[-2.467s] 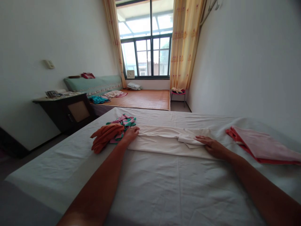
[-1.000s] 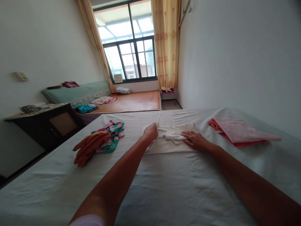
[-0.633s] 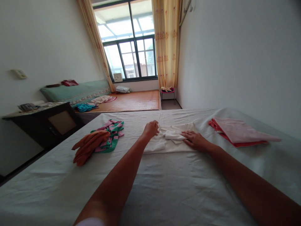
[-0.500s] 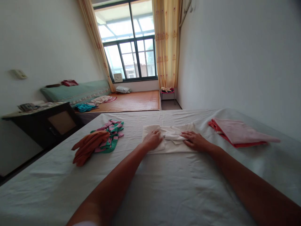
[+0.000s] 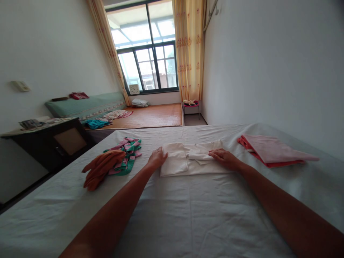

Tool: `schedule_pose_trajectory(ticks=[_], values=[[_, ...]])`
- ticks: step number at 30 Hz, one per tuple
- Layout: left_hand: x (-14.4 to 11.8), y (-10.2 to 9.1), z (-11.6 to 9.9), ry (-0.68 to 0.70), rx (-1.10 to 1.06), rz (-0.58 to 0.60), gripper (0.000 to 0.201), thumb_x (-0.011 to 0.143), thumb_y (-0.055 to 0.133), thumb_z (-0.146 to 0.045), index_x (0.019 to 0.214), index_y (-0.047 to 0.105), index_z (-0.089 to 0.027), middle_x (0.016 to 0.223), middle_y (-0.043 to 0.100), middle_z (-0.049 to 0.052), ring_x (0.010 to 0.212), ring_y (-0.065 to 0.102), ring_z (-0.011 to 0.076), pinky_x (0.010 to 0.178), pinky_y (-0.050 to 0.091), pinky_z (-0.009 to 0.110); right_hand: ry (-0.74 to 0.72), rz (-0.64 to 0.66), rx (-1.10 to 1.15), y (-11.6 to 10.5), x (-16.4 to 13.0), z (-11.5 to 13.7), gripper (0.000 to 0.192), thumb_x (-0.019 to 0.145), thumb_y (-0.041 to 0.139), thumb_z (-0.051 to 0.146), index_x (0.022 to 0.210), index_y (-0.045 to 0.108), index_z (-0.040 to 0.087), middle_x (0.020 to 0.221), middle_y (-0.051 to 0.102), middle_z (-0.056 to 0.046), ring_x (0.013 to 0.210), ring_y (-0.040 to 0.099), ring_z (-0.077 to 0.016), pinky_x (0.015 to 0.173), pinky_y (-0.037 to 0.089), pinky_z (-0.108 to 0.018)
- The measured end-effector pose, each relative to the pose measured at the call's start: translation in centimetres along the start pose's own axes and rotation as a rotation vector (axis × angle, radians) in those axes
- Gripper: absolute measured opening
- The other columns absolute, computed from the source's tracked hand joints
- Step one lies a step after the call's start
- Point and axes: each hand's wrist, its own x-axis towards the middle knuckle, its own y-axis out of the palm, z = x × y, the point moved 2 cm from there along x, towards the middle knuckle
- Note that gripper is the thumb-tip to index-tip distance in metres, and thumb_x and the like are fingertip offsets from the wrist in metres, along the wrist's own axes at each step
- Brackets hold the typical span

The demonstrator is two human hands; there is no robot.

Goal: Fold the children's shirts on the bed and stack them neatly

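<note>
Folded white cotton garment (image 5: 185, 161) lies mid-bed on the pale sheet (image 5: 188, 215), right of the orange cloth heap (image 5: 102, 166). Left hand (image 5: 157, 157) flat at its left edge, gripping nothing. Right hand (image 5: 224, 158) flat, pinning the right side. Judgement: keep edges aligned, press creases flat.

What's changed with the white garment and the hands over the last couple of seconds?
The white garment is shorter: its left end has been folded inward over the middle. The left hand let go of that end and now rests at the new left edge. The right hand stays pressed on the garment's right part. The orange cloth and pink folded stack lie unmoved.
</note>
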Motion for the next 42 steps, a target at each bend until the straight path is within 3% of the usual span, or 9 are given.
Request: schedule_pose_trajectory(ticks=[5,11,14,21,26,30,35,39,42], values=[[0.6,0.0,-0.8,-0.027,-0.164,0.051,0.035,0.077,0.060,-0.035,0.103,0.061,-0.012,0.095,0.069,0.010,0.095,0.063,0.0260,0.079,0.049,0.031,-0.024,-0.040,0.008,0.0,0.0,0.0,0.039,0.091,0.041,0.045,0.105,0.071,0.024,0.114,0.068,-0.004,0.114,0.055,-0.0235,0.101,0.041,-0.041],[-0.9,0.2,-2.0,0.088,-0.526,0.129,0.069,0.062,0.061,-0.015,0.129,0.045,-0.015,0.107,0.066,0.008,0.092,0.063,0.0233,0.075,0.051,0.031,-0.059,-0.059,0.017,-0.4,-0.2,0.7,0.034,0.090,0.045,0.041,0.104,0.071,0.024,0.111,0.069,-0.004,0.110,0.058,-0.0218,0.098,0.044,-0.039],[-1.4,-0.2,-1.6,0.083,-0.542,0.124,0.076,0.058,0.057,-0.013,0.133,0.043,-0.014,0.108,0.064,0.009,0.095,0.061,0.0246,0.081,0.049,0.033,-0.028,-0.172,-0.019,-1.4,0.0,0.1,0.032,0.088,0.047,0.039,0.103,0.070,0.024,0.107,0.070,-0.005,0.106,0.061,-0.0225,0.096,0.045,-0.039],[-0.4,-5.1,-1.9,0.128,-0.698,0.117,0.068,0.056,0.058,-0.020,0.123,0.052,-0.011,0.096,0.066,0.007,0.078,0.062,0.0210,0.067,0.049,0.028,0.264,-0.538,-0.001,-4.8,-0.6,-3.9,0.033,0.087,0.041,0.030,0.105,0.067,0.020,0.101,0.071,-0.007,0.081,0.066,-0.0192,0.077,0.052,-0.035],[1.3,-7.0,-6.5,0.137,-0.619,0.137,0.068,0.056,0.059,-0.019,0.123,0.053,-0.012,0.093,0.066,0.007,0.071,0.061,0.0190,0.060,0.048,0.026,0.344,-0.548,-0.015,-4.5,-0.8,-5.3,0.030,0.081,0.044,0.022,0.099,0.068,0.017,0.093,0.072,-0.008,0.083,0.066,-0.0206,0.078,0.051,-0.034],[1.9,-3.6,-13.4,0.200,-0.482,0.241,0.074,0.064,0.055,-0.015,0.137,0.041,-0.019,0.108,0.064,0.009,0.080,0.062,0.0193,0.066,0.050,0.027,0.351,-0.498,0.010,-3.8,-0.4,-5.0,0.030,0.081,0.046,0.021,0.101,0.068,0.019,0.094,0.072,-0.006,0.084,0.066,-0.0197,0.080,0.050,-0.032],[0.8,2.8,-21.0,0.319,-0.139,0.179,0.065,0.072,0.054,-0.016,0.135,0.043,-0.020,0.121,0.056,0.012,0.106,0.057,0.0254,0.093,0.045,0.035,0.340,-0.412,0.098,-3.6,-0.3,-3.9,0.027,0.082,0.046,0.021,0.099,0.067,0.019,0.094,0.072,-0.005,0.082,0.067,-0.0176,0.077,0.051,-0.029],[-1.7,7.0,-23.3,0.407,-0.112,0.208,0.068,0.074,0.053,-0.019,0.139,0.036,-0.015,0.128,0.049,0.015,0.117,0.050,0.0276,0.099,0.041,0.036,0.368,-0.284,0.285,-3.1,-0.1,-2.7,0.027,0.089,0.042,0.032,0.099,0.063,0.018,0.083,0.072,-0.003,0.064,0.066,-0.0132,0.062,0.049,-0.023],[-4.4,8.2,-23.1,0.570,-0.132,0.233,0.066,0.074,0.053,-0.020,0.138,0.037,-0.015,0.131,0.045,0.015,0.120,0.047,0.0261,0.102,0.040,0.034,0.369,-0.245,0.288,-2.6,0.3,-2.0,0.036,0.091,0.038,0.044,0.092,0.063,0.018,0.079,0.071,-0.004,0.063,0.065,-0.0141,0.059,0.047,-0.022]])
